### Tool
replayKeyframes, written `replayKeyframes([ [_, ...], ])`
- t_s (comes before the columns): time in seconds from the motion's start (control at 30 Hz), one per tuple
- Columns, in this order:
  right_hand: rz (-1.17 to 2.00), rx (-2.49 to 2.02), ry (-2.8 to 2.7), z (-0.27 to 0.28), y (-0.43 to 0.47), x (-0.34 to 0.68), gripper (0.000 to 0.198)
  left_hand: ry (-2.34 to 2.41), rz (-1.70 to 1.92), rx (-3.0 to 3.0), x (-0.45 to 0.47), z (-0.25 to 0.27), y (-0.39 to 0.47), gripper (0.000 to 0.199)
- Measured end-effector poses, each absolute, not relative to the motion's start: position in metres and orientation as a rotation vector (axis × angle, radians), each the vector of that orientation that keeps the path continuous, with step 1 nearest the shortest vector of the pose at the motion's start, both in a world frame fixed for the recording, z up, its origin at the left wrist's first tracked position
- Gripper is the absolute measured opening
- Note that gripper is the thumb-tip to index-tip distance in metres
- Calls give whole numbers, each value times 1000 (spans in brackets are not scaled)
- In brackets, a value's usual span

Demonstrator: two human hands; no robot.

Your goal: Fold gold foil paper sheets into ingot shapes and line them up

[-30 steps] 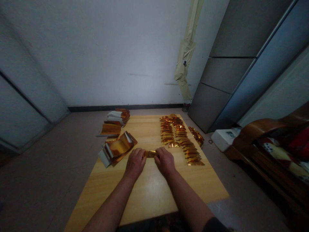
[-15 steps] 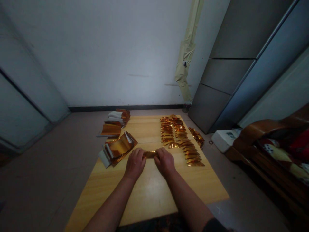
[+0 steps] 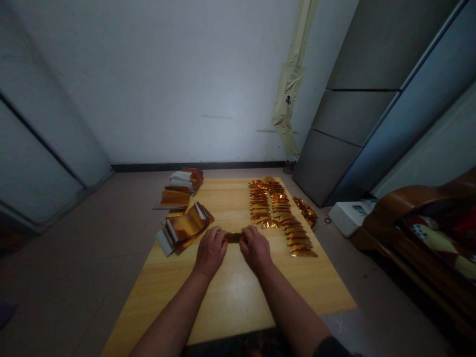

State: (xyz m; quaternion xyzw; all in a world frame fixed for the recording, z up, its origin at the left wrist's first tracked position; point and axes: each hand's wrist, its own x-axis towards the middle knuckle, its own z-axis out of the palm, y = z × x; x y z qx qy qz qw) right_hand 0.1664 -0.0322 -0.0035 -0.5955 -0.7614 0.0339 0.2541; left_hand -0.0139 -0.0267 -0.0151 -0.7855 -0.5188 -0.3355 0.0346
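Observation:
Between my two hands a narrow folded strip of gold foil paper (image 3: 234, 238) lies level, just above or on the wooden table; I cannot tell which. My left hand (image 3: 211, 252) is closed on its left end, fingers curled over it. The right end is pinched in my right hand (image 3: 256, 249). To the left of my left hand lies a fanned stack of gold foil sheets (image 3: 188, 225) with pale undersides. Beyond my right hand, folded gold foil pieces (image 3: 259, 201) stand in overlapping rows, one row running toward me along the right side.
The wooden table (image 3: 234, 302) carries more sheet stacks (image 3: 175, 199) at its far left corner. A heap of folded gold pieces (image 3: 305, 210) sits off the right edge. A grey fridge (image 3: 334, 134), a white box (image 3: 346, 218) and a wooden seat (image 3: 396, 208) stand to the right.
The view has shifted slightly, so everything sits a little further right. My hands keep the same hold on the foil strip, which looks darker on its front face now.

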Motion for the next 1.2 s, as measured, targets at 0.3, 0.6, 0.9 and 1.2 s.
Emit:
replayKeyframes([
  [0.3,103,-1580,-2045,-1,-32,166,22,-1569,-1047,-2400,-14,-16,-27,18],
  [0.6,-32,-1435,-2120,1,-34,166,11,-1539,-871,-2424,-12,-4,-35,9],
  [0.9,96,-1421,-2179,-2,-31,174,16,-1411,-912,-2627,-14,-9,-34,13],
  [1.2,255,-1434,-2147,2,-28,186,18,-1510,-1141,-2696,-14,-5,-32,23],
])
